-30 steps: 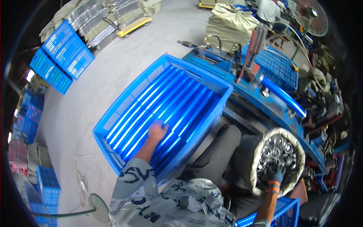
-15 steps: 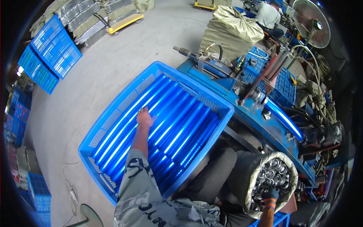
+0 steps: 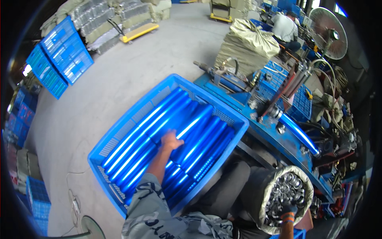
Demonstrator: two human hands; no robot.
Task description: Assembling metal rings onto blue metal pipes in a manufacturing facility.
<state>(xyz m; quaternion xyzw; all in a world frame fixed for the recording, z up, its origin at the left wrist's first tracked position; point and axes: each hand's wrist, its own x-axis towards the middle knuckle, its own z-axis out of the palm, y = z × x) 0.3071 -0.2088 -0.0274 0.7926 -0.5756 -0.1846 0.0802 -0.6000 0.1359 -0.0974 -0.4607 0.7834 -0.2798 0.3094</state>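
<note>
A blue plastic crate [image 3: 115,126] in front of me holds several shiny blue metal tubes [image 3: 137,149] lying side by side at a slant. My left hand [image 3: 171,140] is over the middle of them, touching the tubes, its thumb stretched away from the fingers. The fingers are a little blurred and seem not to be wrapped round a tube. At the lower right, my right hand [image 3: 289,208], in a dark glove with an orange band at the wrist, reaches into a cloth sack [image 3: 260,207] of shiny metal rings [image 3: 288,185]. Its fingertips are hidden among the rings.
Right of the crate stands a blue machine bench [image 3: 294,141] with a clamped blue tube [image 3: 299,134]. Behind are a tied sack [image 3: 246,47], a large fan [image 3: 328,34] and a seated person [image 3: 285,30]. Stacked crates [image 3: 67,49] and a yellow trolley [image 3: 139,32] stand at the far left.
My left hand has slid right and nearer across the tubes, and some tubes beneath it lie differently. My right hand stays in the ring sack. The whole view has shifted slightly.
</note>
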